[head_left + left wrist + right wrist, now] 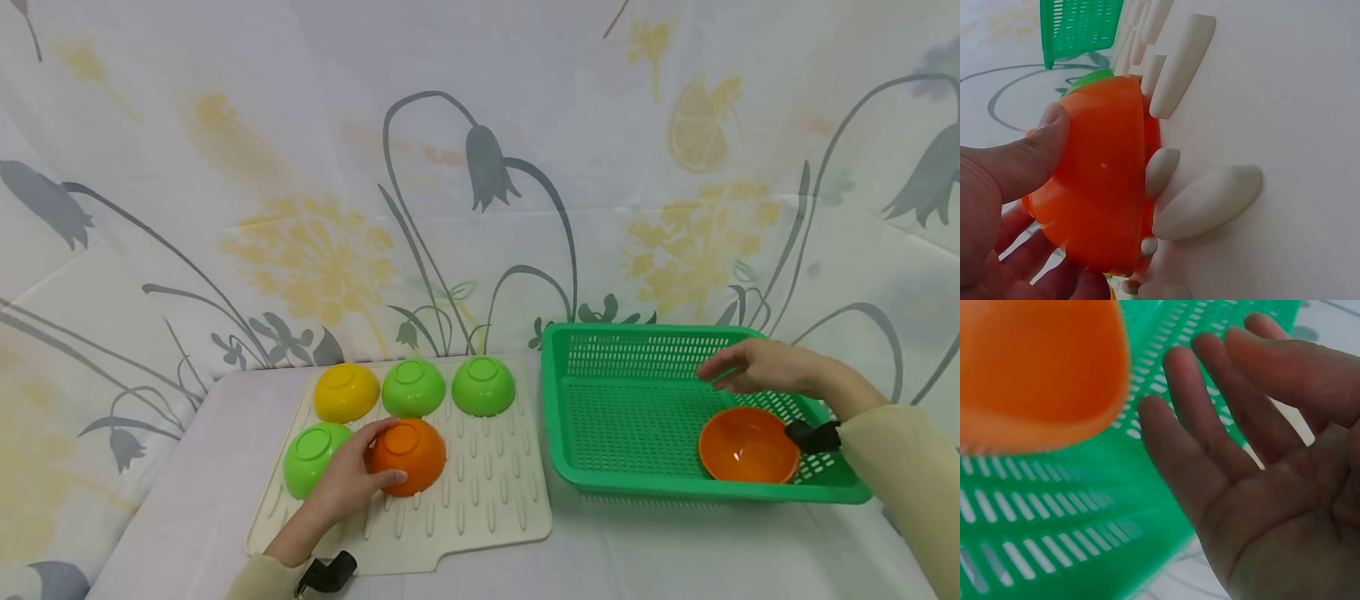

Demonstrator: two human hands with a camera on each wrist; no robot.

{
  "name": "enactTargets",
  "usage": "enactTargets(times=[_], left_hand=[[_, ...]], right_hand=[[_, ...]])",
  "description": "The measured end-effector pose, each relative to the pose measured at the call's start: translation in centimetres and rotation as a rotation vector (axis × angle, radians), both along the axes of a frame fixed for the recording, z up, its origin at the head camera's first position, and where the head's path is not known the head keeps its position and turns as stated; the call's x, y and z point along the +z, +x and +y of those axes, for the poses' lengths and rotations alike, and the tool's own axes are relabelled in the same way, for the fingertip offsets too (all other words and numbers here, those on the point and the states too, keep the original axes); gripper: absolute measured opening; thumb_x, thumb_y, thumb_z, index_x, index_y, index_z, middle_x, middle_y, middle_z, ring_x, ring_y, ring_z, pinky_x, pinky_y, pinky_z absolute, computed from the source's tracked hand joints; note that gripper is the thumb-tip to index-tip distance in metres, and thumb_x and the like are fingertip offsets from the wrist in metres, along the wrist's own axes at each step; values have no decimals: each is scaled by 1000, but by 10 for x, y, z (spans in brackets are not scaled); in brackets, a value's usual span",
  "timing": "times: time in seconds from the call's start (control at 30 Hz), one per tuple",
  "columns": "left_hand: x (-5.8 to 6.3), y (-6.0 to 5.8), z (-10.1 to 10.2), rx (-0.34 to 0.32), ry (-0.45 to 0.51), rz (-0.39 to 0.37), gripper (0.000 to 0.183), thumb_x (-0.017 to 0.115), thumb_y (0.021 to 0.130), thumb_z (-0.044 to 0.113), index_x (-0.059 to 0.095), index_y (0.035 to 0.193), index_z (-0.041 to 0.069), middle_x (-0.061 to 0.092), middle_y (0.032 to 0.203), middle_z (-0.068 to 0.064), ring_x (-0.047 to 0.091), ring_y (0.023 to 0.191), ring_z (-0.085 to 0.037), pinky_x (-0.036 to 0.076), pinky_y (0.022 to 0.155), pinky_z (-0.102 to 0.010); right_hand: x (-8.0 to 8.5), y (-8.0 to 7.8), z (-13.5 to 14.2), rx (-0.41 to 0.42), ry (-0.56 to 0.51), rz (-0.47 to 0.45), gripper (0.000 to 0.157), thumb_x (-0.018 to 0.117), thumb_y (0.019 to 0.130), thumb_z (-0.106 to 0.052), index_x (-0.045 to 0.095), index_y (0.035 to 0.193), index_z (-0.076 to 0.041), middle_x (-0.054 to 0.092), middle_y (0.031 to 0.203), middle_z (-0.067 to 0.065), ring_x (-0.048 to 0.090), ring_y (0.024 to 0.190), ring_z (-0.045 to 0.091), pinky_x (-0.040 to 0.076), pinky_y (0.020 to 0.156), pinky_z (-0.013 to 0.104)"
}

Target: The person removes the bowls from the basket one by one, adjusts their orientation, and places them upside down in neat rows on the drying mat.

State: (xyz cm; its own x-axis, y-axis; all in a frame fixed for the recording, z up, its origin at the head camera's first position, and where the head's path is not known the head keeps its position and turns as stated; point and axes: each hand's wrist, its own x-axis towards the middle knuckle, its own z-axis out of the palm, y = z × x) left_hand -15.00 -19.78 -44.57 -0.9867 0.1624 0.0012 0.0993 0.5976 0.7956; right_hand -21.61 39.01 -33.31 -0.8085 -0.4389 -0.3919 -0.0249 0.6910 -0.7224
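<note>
My left hand (354, 473) grips an upside-down orange bowl (420, 458) at the front of the cream ridged drying mat (487, 508). In the left wrist view the thumb (1047, 140) lies on one side of this bowl (1100, 181) and the fingers curl round the other; its rim is at the mat's ridges. Over the green basket (622, 479), my right hand (772, 368) hovers with nothing in it, fingers loosely extended. Below it a second orange bowl (750, 446) sits mouth up in the basket's right end, apart from the fingers in the right wrist view.
Upside-down on the mat stand a yellow bowl (347, 392) and two green bowls, one in the middle (414, 388) and one at right (483, 386), along the back. Another green bowl (311, 458) is left of my left hand. A patterned cloth (480, 250) hangs behind.
</note>
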Motion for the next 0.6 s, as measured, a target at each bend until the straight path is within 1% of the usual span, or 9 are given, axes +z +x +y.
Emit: enactTargets(times=[0.07, 0.17, 0.23, 0.3, 0.4, 0.6], left_hand=[[-1, 0, 0, 0, 5, -3, 74, 84, 79, 9, 50, 144, 14, 54, 141, -11, 51, 126, -33, 39, 107, -56], [-2, 0, 0, 1, 10, -7, 73, 84, 79, 9, 50, 144, 15, 54, 141, -10, 51, 126, -33, 40, 107, -56], [-2, -1, 0, 0, 11, -10, 73, 84, 80, 9, 50, 144, 15, 53, 141, -10, 51, 127, -33, 39, 107, -57], [-1, -1, 0, -4, 16, -16, 73, 84, 80, 9, 50, 145, 15, 53, 142, -10, 50, 127, -33, 39, 107, -56], [1, -2, 0, -10, 26, -25, 73, 84, 79, 8, 50, 144, 14, 52, 143, -10, 50, 128, -33, 39, 108, -55], [8, -3, 1, -25, 19, -23, 71, 84, 78, 6, 52, 140, 10, 52, 142, -13, 49, 129, -35, 40, 107, -55]], right_hand=[[-3, 0, 5, 2, 7, -41, 42, 57, 93, 3, 53, 134, 11, 50, 138, 31, 50, 125, 49, 53, 93, 48], [-7, 1, 10, -23, 31, -111, 46, 57, 89, 6, 55, 136, 7, 51, 140, 29, 50, 126, 47, 54, 92, 48], [-8, 2, 12, -24, 55, -137, 48, 58, 88, 6, 56, 136, 6, 52, 139, 28, 51, 126, 46, 55, 90, 48], [-8, 3, 14, -27, 80, -157, 49, 60, 88, 5, 56, 136, 4, 53, 138, 26, 53, 123, 46, 56, 87, 48], [-8, 4, 14, -15, 107, -159, 49, 62, 88, 5, 55, 137, 5, 55, 136, 27, 56, 119, 44, 57, 85, 47], [-8, 5, 14, -53, 108, -187, 52, 58, 84, 14, 54, 135, 9, 57, 130, 29, 63, 109, 38, 59, 81, 46]])
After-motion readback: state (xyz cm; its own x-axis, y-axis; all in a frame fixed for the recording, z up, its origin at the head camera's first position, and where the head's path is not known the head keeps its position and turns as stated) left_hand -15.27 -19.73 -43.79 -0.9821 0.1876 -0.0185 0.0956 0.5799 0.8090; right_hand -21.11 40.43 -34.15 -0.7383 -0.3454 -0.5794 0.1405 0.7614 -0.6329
